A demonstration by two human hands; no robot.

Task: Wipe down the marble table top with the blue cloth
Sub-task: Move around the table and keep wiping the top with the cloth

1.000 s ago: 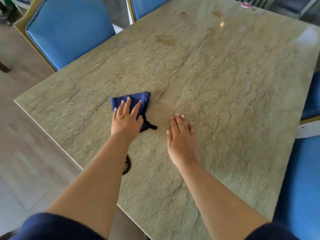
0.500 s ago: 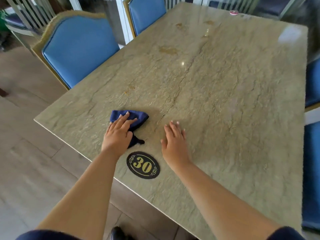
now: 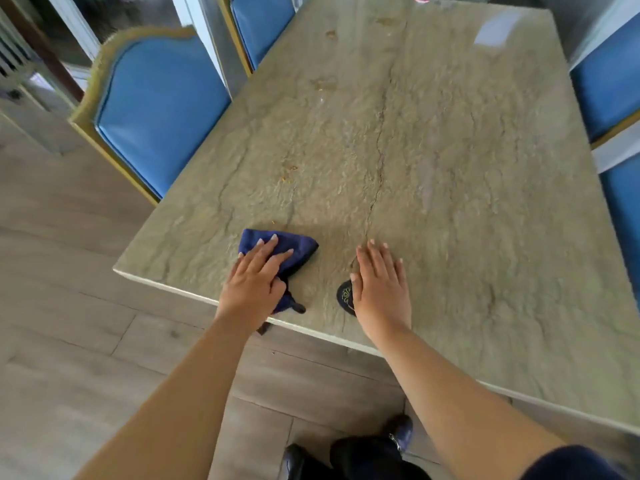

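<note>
Left hand [image 3: 254,284] presses flat, fingers spread over the blue cloth [image 3: 298,245] near the marble table top's [image 3: 450,168] near edge, for scrubbing pressure. Right hand [image 3: 381,282], released and flat, braces beside it, half covering a dark badge [image 3: 344,295].

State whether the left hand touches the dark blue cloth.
Touching: the head view shows the left hand pressed flat on the dark blue cloth.

A crumpled dark blue cloth [image 3: 291,249] lies flat near the front edge of the veined, greenish-beige marble table top [image 3: 450,188]
</note>
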